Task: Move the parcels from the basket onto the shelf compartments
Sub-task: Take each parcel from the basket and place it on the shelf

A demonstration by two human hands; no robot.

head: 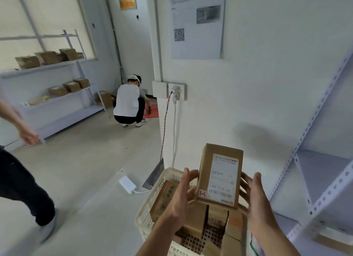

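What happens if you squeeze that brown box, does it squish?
Probably stiff: the cardboard box shows straight edges between the left hand and right hand. Likely light, since they lift it by its sides alone.

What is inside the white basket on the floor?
Several brown cardboard parcels lie in the basket, with its holed bottom showing between them. The held box, left hand and right hand cover part of it, so the count cannot be told.

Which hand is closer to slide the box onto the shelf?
Probably the right hand: it rests on the side of the parcel nearest the shelf, which stands to the right. The left hand holds the far side, above the basket.
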